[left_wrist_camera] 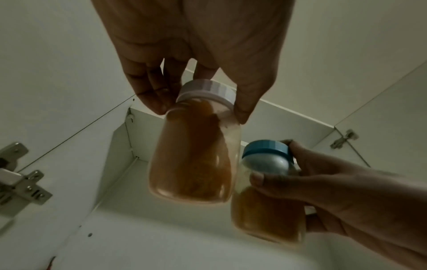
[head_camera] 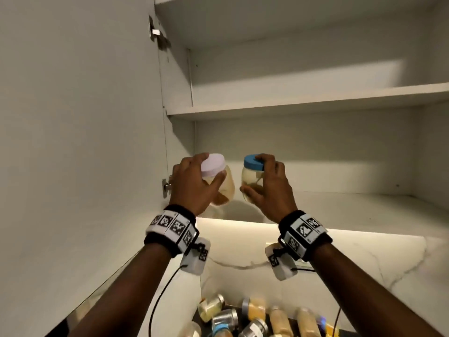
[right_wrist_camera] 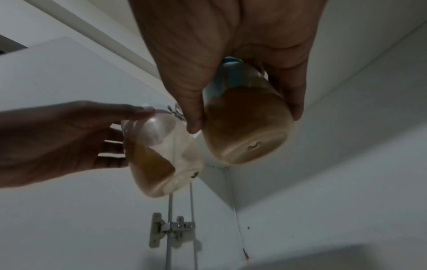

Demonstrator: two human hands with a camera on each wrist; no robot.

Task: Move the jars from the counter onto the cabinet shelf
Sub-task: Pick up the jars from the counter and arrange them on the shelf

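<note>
My left hand point(head_camera: 194, 181) grips a clear jar with a pale lilac lid point(head_camera: 220, 177), part full of orange-brown powder and tilted. In the left wrist view my fingers pinch this lilac-lid jar point(left_wrist_camera: 196, 155) just below its lid. My right hand point(head_camera: 267, 186) holds a second jar with a blue lid point(head_camera: 252, 177), also holding brownish powder; the right wrist view shows this blue-lid jar point(right_wrist_camera: 247, 124) from below. Both jars hang side by side, close together, just above the front of the lowest cabinet shelf point(head_camera: 340, 210).
The open cabinet door point(head_camera: 80, 132) stands at my left, with hinges point(head_camera: 166, 187) near my left hand. An upper shelf point(head_camera: 315, 100) runs above. Several more jars point(head_camera: 255, 317) lie crowded on the counter below, in front of a marble backsplash point(head_camera: 364, 263).
</note>
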